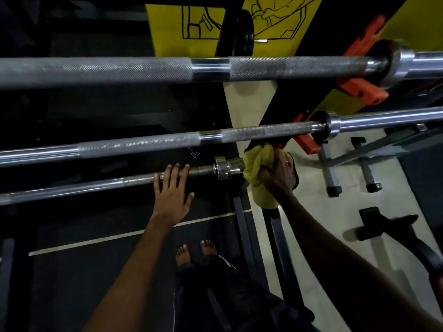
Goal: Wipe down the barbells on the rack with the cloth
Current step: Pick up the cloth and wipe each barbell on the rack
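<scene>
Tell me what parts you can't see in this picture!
- End of the lowest barbell: head view, wrapped by the yellow cloth in the right hand.
- Left ends of all three bars: cut off by the frame edge.
- Rack uprights on the left: lost in darkness.
- Left hand palm: faces away, so contact with the bar is unclear.

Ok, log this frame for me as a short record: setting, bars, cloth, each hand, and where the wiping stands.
setting: gym rack, three barbells stacked across the view
top barbell: knurled, untouched
middle barbell: knurled, untouched
bottom barbell: smooth shaft, being worked on
cloth: yellow, bunched around the bottom bar's sleeve end
right hand: gripping the cloth on the bar
left hand: open, fingers spread, resting on the bottom bar's shaft
wiping stage: at the bottom bar's right end
</scene>
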